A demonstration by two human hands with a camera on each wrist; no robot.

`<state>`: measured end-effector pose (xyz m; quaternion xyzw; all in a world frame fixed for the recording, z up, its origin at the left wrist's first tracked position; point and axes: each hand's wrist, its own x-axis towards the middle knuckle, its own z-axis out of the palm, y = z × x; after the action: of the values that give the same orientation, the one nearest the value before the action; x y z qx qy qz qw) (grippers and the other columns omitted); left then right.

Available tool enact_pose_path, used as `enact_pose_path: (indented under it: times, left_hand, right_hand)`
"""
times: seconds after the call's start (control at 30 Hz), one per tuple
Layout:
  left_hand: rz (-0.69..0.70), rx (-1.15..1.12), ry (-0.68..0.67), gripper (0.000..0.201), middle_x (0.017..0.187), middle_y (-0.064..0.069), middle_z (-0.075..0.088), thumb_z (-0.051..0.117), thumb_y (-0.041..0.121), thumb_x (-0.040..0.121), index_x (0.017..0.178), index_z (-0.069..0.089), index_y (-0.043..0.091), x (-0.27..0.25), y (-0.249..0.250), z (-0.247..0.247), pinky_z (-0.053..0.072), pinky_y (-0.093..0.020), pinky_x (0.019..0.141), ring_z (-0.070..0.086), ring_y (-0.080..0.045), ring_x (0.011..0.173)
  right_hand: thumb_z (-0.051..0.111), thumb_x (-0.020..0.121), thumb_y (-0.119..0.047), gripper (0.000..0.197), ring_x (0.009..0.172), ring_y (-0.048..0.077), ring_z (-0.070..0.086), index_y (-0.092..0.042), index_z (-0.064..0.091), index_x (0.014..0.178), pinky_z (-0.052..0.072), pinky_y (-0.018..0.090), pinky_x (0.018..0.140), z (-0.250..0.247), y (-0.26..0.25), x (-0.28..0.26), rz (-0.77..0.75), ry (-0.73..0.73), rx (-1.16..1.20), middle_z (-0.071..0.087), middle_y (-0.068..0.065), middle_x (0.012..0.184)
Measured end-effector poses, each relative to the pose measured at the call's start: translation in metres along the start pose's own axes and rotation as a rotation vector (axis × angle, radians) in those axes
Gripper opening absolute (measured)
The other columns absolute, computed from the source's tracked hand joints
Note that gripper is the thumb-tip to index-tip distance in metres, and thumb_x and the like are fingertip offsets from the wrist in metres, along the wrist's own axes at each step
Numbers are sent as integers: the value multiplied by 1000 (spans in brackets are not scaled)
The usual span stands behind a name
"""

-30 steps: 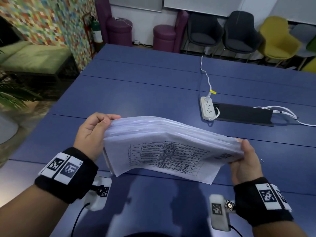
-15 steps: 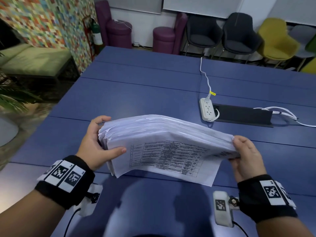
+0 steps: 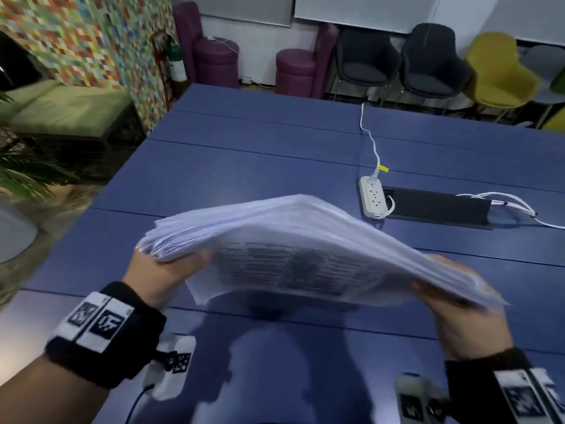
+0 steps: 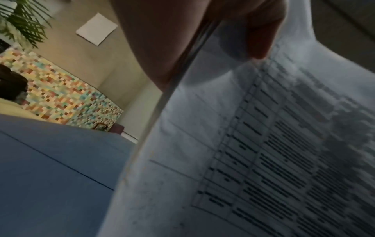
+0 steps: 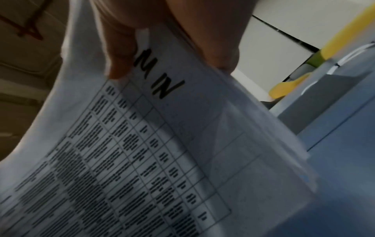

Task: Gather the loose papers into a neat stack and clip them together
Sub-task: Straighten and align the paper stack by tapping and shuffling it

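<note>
Both hands have raised the paper stack higher off the table, its right end now dipping lower.

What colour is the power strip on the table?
White; the power strip shows best in the head view.

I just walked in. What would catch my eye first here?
The thick paper stack, held above the blue table by the left hand and right hand at its ends. Beyond it, a white power strip lies on the table, and a yellow chair stands at the back right.
</note>
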<state>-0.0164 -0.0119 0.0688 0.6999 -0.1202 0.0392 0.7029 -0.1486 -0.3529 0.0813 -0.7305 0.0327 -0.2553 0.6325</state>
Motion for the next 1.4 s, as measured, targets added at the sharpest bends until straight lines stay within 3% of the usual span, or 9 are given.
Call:
enact_pose_path:
  times: [0.2, 0.3, 0.4, 0.57, 0.73, 0.97, 1.23, 1.3, 1.4]
  left_hand:
    - [-186, 138, -220, 53, 70, 26, 71, 73, 31, 31, 83, 65, 25, -14, -29, -10, 50, -6, 61, 63, 8, 66]
    - [-201, 223, -150, 38, 61, 21, 70, 65, 38, 36, 74, 66, 28, -13, -36, 0, 48, -7, 55, 61, -9, 68]
    - [-107, 226, -66, 24, 63, 18, 70, 63, 37, 42, 65, 69, 29, -9, -24, 3, 47, -7, 60, 60, -2, 66]
    - [-56, 161, -37, 37, 71, 26, 72, 84, 5, 50, 76, 68, 25, -7, -19, -5, 50, -5, 64, 64, 11, 66]
    - [-101, 57, 109, 59, 87, 14, 66, 67, -21, 68, 92, 56, 32, -6, -34, 6, 49, -4, 70, 62, 14, 75]
    - [-82, -128, 70, 46, 96, 5, 63, 62, 33, 53, 98, 59, 31, -3, -11, 16, 49, -8, 68, 62, 4, 79]
    - [-95, 36, 203, 35, 103, 19, 69, 36, 17, 94, 92, 61, 41, 8, -1, 25, 42, -6, 87, 57, 12, 95]
    - [-133, 8, 200, 31, 113, 5, 67, 35, 44, 86, 96, 64, 39, 10, 1, 26, 45, -27, 93, 60, -6, 104]
    - [-222, -118, 201, 36, 102, 5, 68, 51, 48, 67, 93, 66, 29, 15, -4, 27, 46, -28, 85, 62, -10, 97]
  right_hand:
    - [90, 14, -34, 74, 77, -3, 65, -30, 59, 81, 53, 14, 71, -3, 31, -33, 274, -166, 35, 71, -19, 84]
    - [91, 24, -46, 63, 67, 4, 64, -16, 68, 75, 54, 19, 61, 8, 41, -29, 293, -8, -26, 72, -9, 73]
    - [82, 48, -5, 21, 59, 2, 65, -10, 72, 65, 52, 14, 56, 16, 28, -21, 249, 105, 77, 74, -8, 64]
    - [85, 48, 2, 37, 76, -1, 67, -26, 71, 67, 53, 12, 70, 5, 19, -21, 143, 34, 43, 74, -13, 76]
    - [65, 54, 5, 41, 75, 0, 64, -31, 65, 74, 53, 14, 58, 7, 27, -27, 185, 38, 106, 72, -12, 81]
    - [62, 60, -1, 36, 78, 6, 66, -29, 63, 82, 54, 16, 68, 16, 27, -19, 149, 84, 208, 73, -6, 83]
    - [51, 62, -44, 38, 73, 9, 67, -17, 58, 88, 54, 18, 63, 21, 22, -9, 196, 121, 312, 72, -5, 79]
    - [52, 63, -45, 32, 69, 8, 66, -21, 62, 82, 53, 16, 60, 21, 21, -7, 192, 144, 295, 72, -6, 76]
    - [53, 67, -36, 18, 58, 3, 62, -26, 67, 67, 48, 12, 51, 21, 21, -5, 217, 157, 261, 70, -10, 66]
